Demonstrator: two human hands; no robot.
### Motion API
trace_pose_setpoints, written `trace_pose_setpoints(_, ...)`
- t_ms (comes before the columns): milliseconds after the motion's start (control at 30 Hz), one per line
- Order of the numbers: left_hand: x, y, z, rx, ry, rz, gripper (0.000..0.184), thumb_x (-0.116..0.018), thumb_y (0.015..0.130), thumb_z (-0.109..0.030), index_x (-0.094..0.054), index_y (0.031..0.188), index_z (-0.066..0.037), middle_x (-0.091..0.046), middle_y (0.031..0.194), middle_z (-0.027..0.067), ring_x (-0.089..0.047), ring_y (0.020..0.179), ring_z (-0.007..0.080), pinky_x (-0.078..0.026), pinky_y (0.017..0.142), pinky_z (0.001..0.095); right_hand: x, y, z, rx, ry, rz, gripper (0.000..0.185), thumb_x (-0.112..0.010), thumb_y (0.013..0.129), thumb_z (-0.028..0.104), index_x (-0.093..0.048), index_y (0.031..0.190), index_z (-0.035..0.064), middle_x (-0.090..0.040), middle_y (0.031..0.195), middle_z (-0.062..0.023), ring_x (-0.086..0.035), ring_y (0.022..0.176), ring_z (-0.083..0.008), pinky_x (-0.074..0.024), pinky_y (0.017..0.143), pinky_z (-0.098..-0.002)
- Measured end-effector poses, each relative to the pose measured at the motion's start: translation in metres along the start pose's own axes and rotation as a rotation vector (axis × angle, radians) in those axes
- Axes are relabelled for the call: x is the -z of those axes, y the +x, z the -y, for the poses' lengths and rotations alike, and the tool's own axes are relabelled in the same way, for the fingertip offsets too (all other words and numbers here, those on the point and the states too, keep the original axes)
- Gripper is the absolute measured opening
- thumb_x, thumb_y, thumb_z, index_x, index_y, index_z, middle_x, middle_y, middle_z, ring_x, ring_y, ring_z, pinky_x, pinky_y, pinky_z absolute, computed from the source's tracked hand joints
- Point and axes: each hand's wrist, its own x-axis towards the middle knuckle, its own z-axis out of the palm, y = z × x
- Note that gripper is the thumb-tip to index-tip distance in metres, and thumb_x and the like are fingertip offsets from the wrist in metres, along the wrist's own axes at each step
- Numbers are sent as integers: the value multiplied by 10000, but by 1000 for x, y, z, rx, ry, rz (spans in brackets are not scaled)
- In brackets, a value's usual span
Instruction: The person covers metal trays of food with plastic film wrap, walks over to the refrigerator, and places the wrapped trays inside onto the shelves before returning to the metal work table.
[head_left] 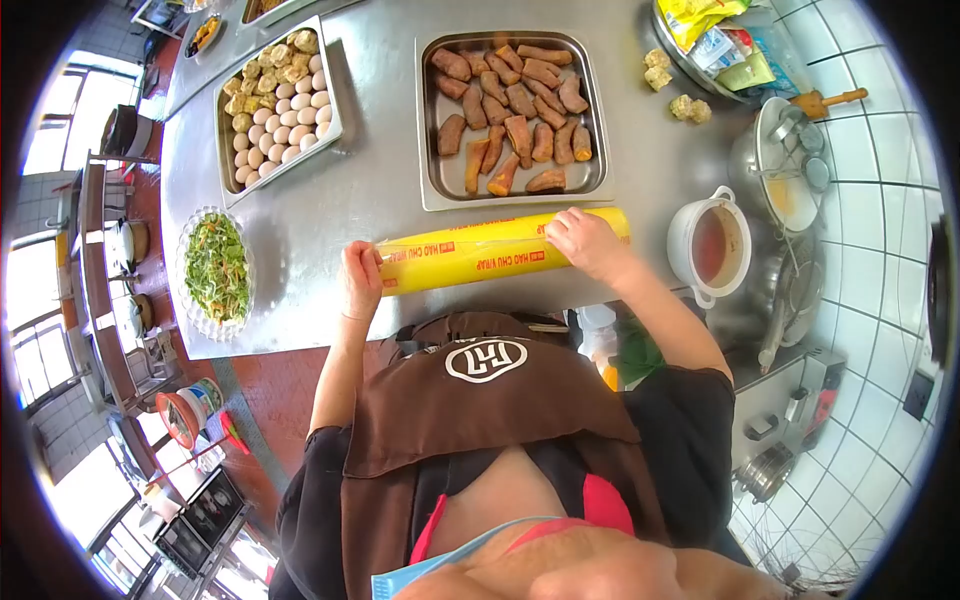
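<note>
A yellow roll of plastic wrap with red lettering lies along the front of the steel table, before my body. At its left end, my left hand is closed, thumb and fingers pinching the film. My right hand rests over the right part of the roll, its fingers pinched on the film too. Between both hands a thin edge of clear film runs across the roll. Just beyond the roll stands a steel tray of cooked sweet potato pieces.
A steel tray of eggs and pale yellow chunks stands back left. A glass bowl of shredded salad sits front left. On the right are a white pot with reddish liquid, bowls with utensils, and a bowl of packets.
</note>
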Motion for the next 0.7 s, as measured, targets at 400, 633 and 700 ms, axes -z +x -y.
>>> trace_pose_setpoints(400, -6, 6, 10, -30, -1, -57, 53, -448, 909, -76, -480, 930, -39, -537, 711, 91, -548, 623, 235, -461, 612, 331, 15, -2, -26, -150, 598, 225, 198, -567, 842, 220, -472, 926, 67, -583, 746, -121, -580, 732, -329, -447, 630, -438)
trace_pose_setpoints(633, -6, 12, 9, 30, -31, -52, 77, -453, 905, -110, -494, 938, -53, -550, 723, 95, -555, 634, 213, -460, 611, 327, 14, -17, -20, -326, 258, 126, 196, -544, 853, 231, -469, 936, 70, -588, 747, -151, -577, 735, -348, -456, 646, -437)
trace_pose_setpoints(700, -7, 13, 10, 53, -29, -46, 80, -456, 904, -113, -494, 943, -55, -562, 736, 104, -564, 638, 221, -462, 612, 331, 13, -18, -19, -403, 199, 147, 201, -538, 859, 240, -465, 939, 71, -591, 742, -158, -580, 737, -348, -458, 653, -441)
